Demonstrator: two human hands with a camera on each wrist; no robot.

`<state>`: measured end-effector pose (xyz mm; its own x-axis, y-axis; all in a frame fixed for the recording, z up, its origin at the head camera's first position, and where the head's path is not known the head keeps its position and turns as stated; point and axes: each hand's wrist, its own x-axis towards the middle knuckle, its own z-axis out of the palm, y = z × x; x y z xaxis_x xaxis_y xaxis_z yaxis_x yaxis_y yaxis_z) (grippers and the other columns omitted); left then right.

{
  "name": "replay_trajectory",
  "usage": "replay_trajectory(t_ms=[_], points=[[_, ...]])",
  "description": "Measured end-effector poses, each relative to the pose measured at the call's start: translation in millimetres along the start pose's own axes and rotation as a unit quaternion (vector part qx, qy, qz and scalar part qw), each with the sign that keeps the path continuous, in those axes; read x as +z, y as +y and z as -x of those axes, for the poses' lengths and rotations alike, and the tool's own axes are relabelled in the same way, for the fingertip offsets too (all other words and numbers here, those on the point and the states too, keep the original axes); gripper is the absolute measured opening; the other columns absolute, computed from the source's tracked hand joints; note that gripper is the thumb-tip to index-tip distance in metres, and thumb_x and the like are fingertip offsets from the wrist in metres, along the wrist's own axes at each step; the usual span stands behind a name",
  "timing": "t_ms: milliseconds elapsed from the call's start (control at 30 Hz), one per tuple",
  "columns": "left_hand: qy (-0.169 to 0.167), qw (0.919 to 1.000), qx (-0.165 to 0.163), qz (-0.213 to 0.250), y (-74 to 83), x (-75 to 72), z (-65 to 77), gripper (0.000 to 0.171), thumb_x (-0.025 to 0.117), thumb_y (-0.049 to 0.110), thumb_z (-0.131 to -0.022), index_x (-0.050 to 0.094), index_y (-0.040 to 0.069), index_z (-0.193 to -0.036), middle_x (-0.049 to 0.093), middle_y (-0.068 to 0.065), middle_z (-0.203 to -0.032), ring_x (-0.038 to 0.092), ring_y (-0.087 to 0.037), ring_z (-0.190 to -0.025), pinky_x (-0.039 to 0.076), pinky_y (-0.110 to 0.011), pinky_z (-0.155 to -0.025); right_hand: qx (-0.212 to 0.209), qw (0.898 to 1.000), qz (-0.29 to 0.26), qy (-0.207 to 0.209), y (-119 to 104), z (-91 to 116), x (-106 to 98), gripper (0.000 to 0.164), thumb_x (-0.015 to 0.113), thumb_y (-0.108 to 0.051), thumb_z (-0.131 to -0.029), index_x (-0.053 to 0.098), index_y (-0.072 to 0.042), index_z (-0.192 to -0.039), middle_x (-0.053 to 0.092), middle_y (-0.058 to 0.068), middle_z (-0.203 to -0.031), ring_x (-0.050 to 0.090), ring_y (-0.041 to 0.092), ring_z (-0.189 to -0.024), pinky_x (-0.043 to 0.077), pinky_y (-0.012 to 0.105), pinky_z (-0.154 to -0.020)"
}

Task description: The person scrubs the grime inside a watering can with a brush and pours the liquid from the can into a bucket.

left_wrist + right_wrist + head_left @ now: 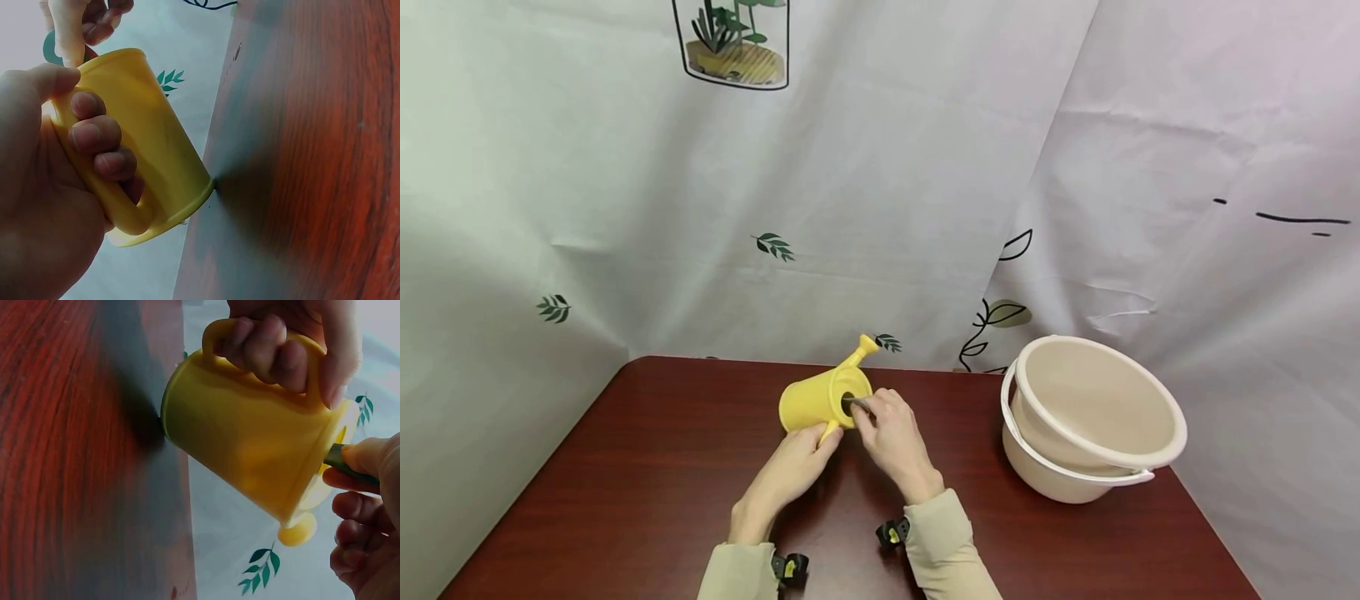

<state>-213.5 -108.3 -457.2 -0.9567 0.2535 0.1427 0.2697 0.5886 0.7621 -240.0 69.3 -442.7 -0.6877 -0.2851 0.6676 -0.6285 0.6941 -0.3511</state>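
A yellow watering can (808,404) is tilted on its side over the far part of the table, its open top toward the right and its spout (859,350) pointing up and back. The base edge is at or very near the tabletop. My left hand (792,468) grips the can's handle (119,209), fingers curled round it. At the can's mouth, my right hand (891,437) pinches a dark green, flat-looking piece (350,464) between thumb and fingers. One end of that piece reaches into the opening and is hidden there; its kind cannot be told.
Two cream basins or buckets (1105,400) stand stacked at the table's right, the upper one tilted. The dark red-brown wooden table (625,475) ends at the back against a white printed curtain (887,167). Black wrist cameras (792,570) are strapped to both wrists.
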Motion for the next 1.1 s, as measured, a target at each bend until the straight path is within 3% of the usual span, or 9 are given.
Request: replay_trajectory(t_ms=[200, 500, 1100], points=[[0.000, 1.0000, -0.004, -0.004, 0.7, -0.4, -1.4, 0.038, 0.050, 0.031, -0.104, 0.046, 0.016, -0.069, 0.035, 0.008, -0.060, 0.033, -0.006, -0.053, 0.034, -0.025, -0.055, 0.011, 1.000, -0.001, 0.003, 0.2, -1.6, -0.1, 0.009, 0.068, -0.014, -0.092, 0.074, -0.010, -0.087, 0.052, -0.005, -0.071, 0.048, 0.010, -0.067, 0.043, 0.025, -0.060], [0.000, 1.0000, -0.004, -0.008, 1.0, 1.1, -2.5, 0.037, 0.049, 0.030, -0.104, 0.046, 0.016, -0.069, 0.036, 0.008, -0.060, 0.033, -0.006, -0.053, 0.034, -0.025, -0.055, -0.005, 1.000, -0.002, -0.010, -0.9, -2.0, -5.5, 0.012, 0.068, -0.012, -0.091, 0.071, -0.013, -0.079, 0.051, -0.006, -0.070, 0.046, 0.010, -0.066, 0.042, 0.024, -0.060], [0.003, 1.0000, 0.002, -0.006, 1.1, 1.1, -2.0, 0.037, 0.051, 0.030, -0.103, 0.046, 0.017, -0.069, 0.035, 0.008, -0.060, 0.033, -0.005, -0.053, 0.034, -0.025, -0.055, -0.019, 1.000, -0.013, -0.010, -2.0, -7.2, -30.1, 0.015, 0.069, -0.008, -0.088, 0.069, -0.014, -0.074, 0.045, -0.010, -0.067, 0.042, 0.008, -0.062, 0.038, 0.022, -0.056]])
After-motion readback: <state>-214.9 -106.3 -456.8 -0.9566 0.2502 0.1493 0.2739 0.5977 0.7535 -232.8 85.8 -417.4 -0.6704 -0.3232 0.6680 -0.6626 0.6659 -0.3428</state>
